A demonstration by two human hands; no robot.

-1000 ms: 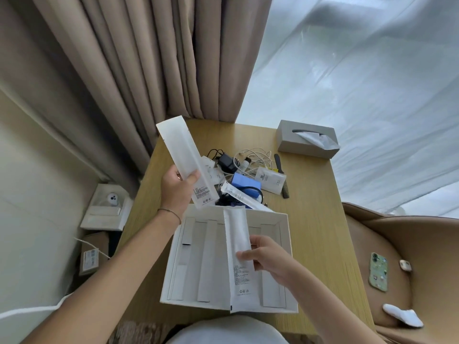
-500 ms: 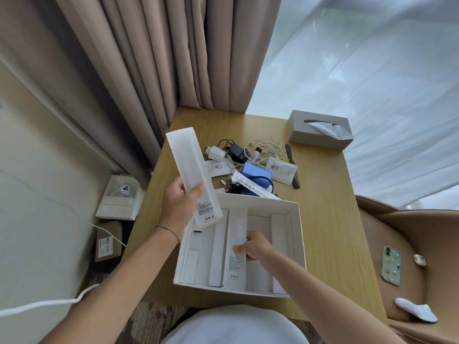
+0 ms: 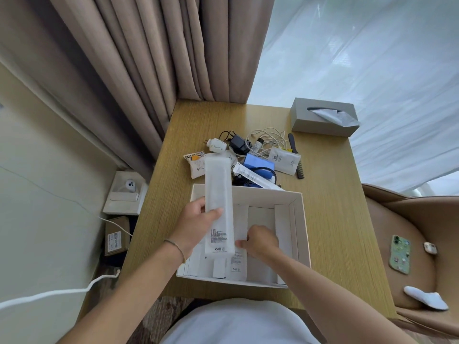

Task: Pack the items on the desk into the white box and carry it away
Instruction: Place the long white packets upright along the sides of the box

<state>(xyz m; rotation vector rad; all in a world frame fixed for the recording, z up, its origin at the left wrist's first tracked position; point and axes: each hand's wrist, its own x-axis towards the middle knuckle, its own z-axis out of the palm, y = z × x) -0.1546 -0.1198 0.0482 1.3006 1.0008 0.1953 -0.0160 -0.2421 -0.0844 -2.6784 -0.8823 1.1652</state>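
The open white box (image 3: 299,227) sits on the wooden desk (image 3: 330,219) in front of me, with several long white packets lying inside. My left hand (image 3: 196,224) grips another long white packet (image 3: 218,194) and holds it over the box's left half. My right hand (image 3: 260,240) is inside the box, fingers curled on a white packet (image 3: 237,265) lying there. Behind the box lies a pile: a white plug (image 3: 217,145), a black charger (image 3: 238,144), white cables (image 3: 269,136), a blue box (image 3: 258,163), sachets (image 3: 284,160) and a white tube (image 3: 253,176).
A grey tissue box (image 3: 323,119) stands at the desk's far right and a black comb (image 3: 295,155) lies beside the pile. Beige curtains (image 3: 154,58) hang behind. A brown chair (image 3: 422,244) at right holds a phone (image 3: 400,254). Boxes and a white cable lie on the floor, left.
My left hand has swung its long packet from the left of the pile to over the box. My right hand has laid its packet down flat inside the box.
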